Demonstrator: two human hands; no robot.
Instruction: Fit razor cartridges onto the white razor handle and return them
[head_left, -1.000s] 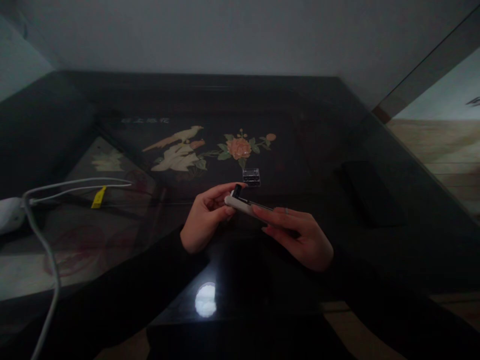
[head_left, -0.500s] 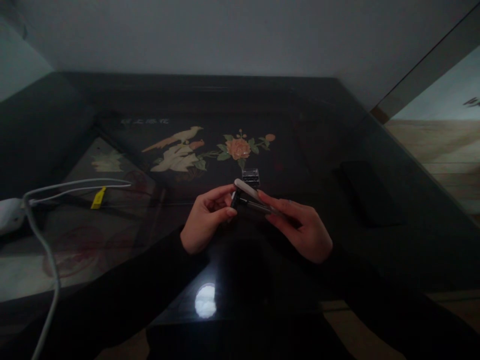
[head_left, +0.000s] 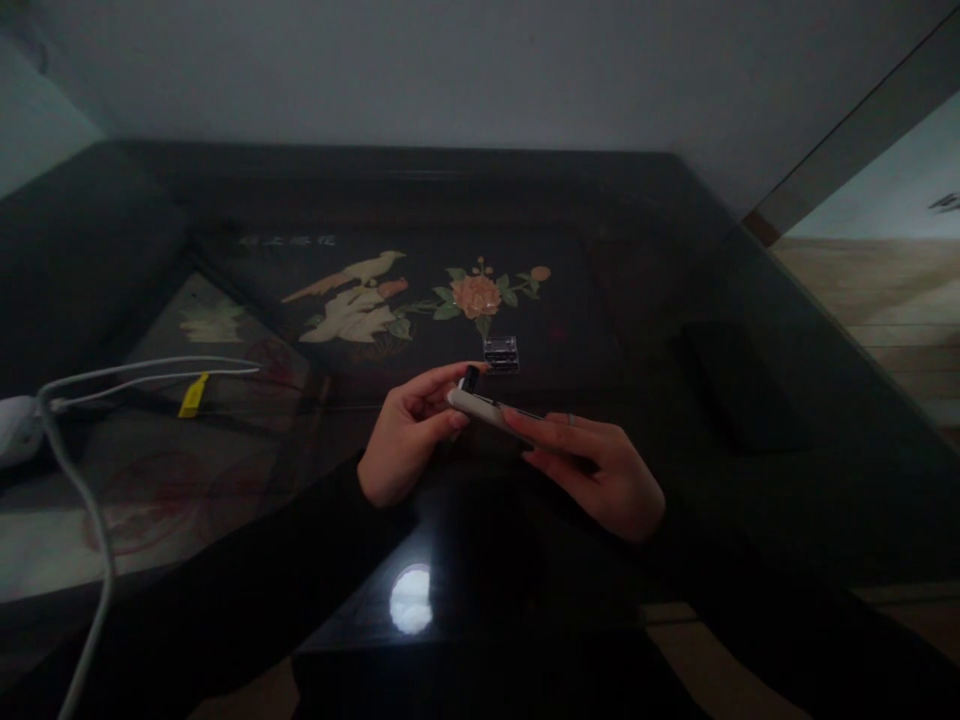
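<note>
The glossy tabletop (head_left: 645, 410), decorated with a bird-and-flower design (head_left: 475, 297), is backed by a grey wall (head_left: 420, 80); short of its near edge, a slender white-and-black tool (head_left: 484, 408) is grasped by the fingers of left hand (head_left: 405, 440) and right hand (head_left: 600, 475)

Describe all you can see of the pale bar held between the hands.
The pale bar is slim and smooth, plastic-looking, with a rounded left end. It slants down rightward in the view, held above the dark table. A black piece, gripped by the left hand, shows at its left end; whether they are joined is unclear. The right hand grips the bar, its fingers hiding the other end.
</note>
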